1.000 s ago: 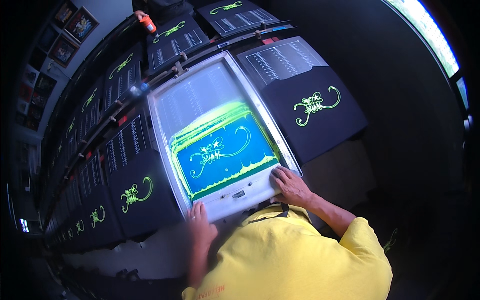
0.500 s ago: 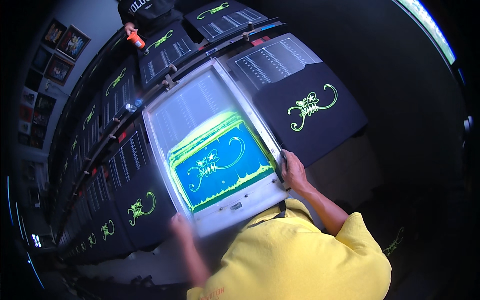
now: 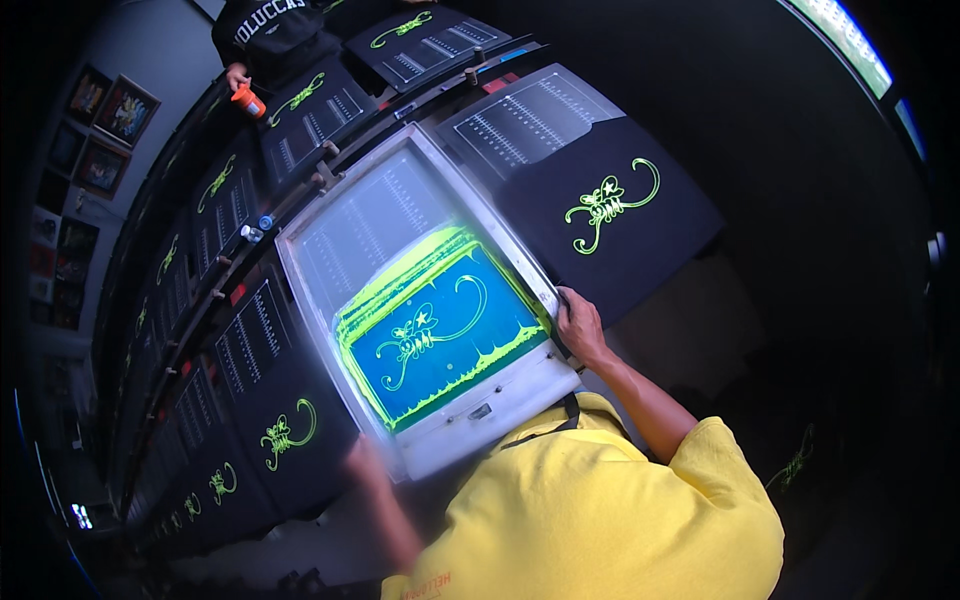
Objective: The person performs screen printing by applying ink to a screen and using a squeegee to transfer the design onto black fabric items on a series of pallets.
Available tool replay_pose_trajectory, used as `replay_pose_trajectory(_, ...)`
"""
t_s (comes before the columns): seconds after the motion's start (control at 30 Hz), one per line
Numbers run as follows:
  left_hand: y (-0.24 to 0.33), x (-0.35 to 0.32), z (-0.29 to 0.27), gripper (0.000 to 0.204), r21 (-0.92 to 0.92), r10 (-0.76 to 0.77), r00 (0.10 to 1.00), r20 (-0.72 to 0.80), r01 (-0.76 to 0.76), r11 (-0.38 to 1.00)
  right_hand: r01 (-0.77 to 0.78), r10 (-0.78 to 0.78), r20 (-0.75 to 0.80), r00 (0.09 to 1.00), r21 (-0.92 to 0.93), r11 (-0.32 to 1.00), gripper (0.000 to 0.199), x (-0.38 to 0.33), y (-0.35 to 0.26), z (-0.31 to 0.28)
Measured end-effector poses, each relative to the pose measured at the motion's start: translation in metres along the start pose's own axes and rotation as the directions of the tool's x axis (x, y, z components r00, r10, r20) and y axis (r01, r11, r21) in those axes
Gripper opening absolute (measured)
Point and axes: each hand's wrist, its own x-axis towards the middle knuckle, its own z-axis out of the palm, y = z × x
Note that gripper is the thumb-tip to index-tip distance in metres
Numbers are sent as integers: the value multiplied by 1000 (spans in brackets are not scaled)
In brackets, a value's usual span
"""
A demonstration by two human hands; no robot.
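Note:
A screen printing frame with a pale rim lies slanted before me. Its mesh carries a blue-green area with a scorpion-like line design, edged by bright yellow-green ink. My right hand is closed round the frame's right side near the front corner. At the frame's front left, my left hand is smeared by motion; its fingers cannot be made out. Black fabric with the same yellow-green design lies to the right of the frame, and another printed black piece lies to the left.
Rows of dark printing boards run off to the left, several bearing the print. Knobbed rails line their inner ends, with small blue and white items beside them. Across the boards, a person in black holds an orange container.
My view has turned slightly, so the far boards and the person sit more to the left. My right hand keeps its hold on the frame; my left stays blurred near the front left corner.

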Motion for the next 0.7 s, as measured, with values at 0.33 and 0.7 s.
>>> replay_pose_trajectory(0.33,-20,13,3,42,120,50,998,-24,-47,992,-102,106,45,993,-74,992,28,0,-5,-1)
replay_pose_trajectory(0.7,-4,6,-5,36,-198,-234,972,34,236,951,-113,114,82,990,-11,994,28,2,9,1)
